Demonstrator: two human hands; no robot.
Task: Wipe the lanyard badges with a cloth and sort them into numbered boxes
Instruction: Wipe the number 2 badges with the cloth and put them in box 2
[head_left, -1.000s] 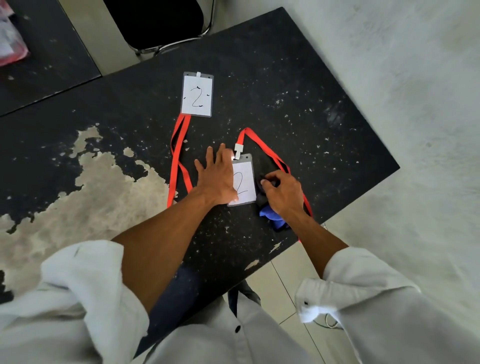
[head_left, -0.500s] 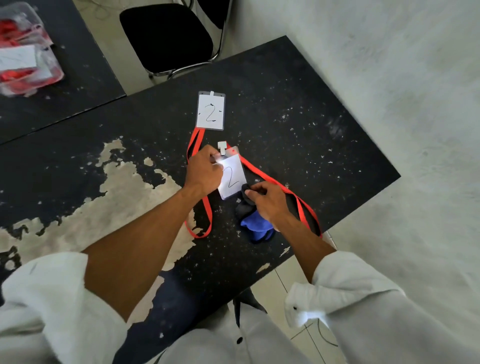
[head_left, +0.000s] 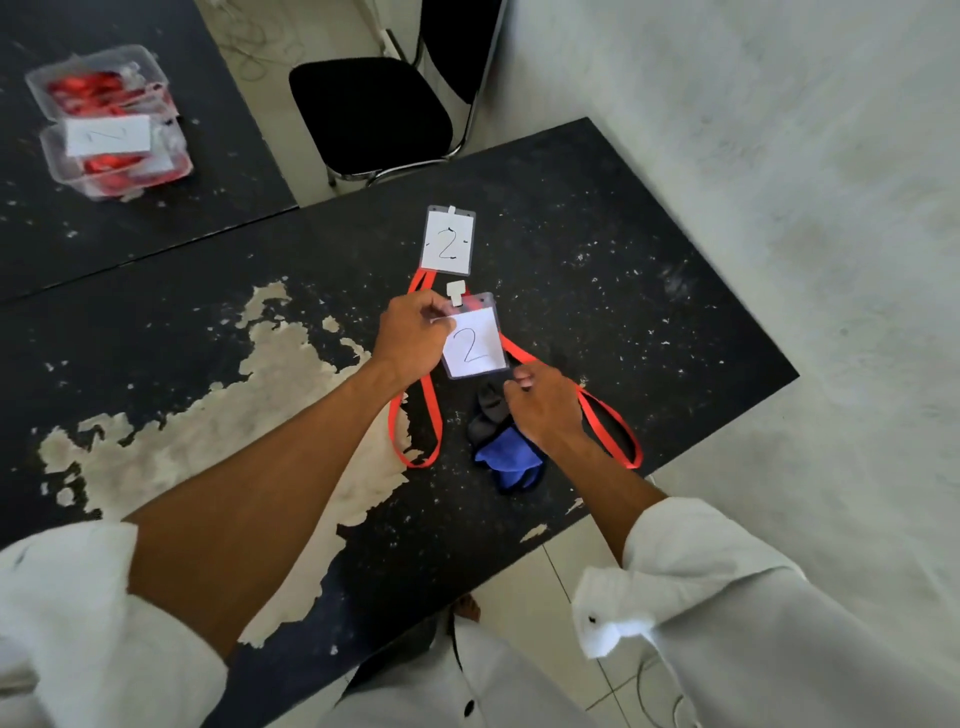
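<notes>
Lifted off the black, paint-chipped bench (head_left: 623, 234) since a second ago, the clear plastic badge with a paper "2" (head_left: 475, 340) is held tilted by the left hand (head_left: 410, 338), whose fingers pinch its upper left edge. Its red lanyard strap (head_left: 608, 421) trails on the bench. The right hand (head_left: 545, 405) curls at the badge's lower corner, over the blue-and-black cloth (head_left: 501, 457); whether it grips anything cannot be told.

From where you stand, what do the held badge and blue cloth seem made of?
The held badge: probably clear glossy plastic sleeve over white paper; its rim looks see-through. The blue cloth: soft matte fabric, maybe microfibre; it lies crumpled.
</notes>
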